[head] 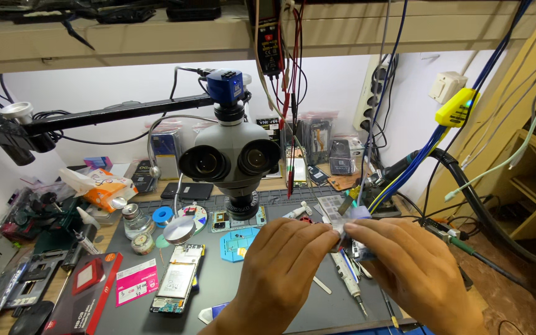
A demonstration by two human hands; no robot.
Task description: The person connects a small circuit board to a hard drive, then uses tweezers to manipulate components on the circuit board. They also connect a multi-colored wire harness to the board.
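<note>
We've got both hands together over the grey work mat point(218, 291): our left hand point(280, 270) and right hand point(414, 270) pinch a small pale, translucent piece point(350, 222) between their fingertips, right of the microscope point(234, 155). An opened phone point(178, 278) lies off to the left.
</note>
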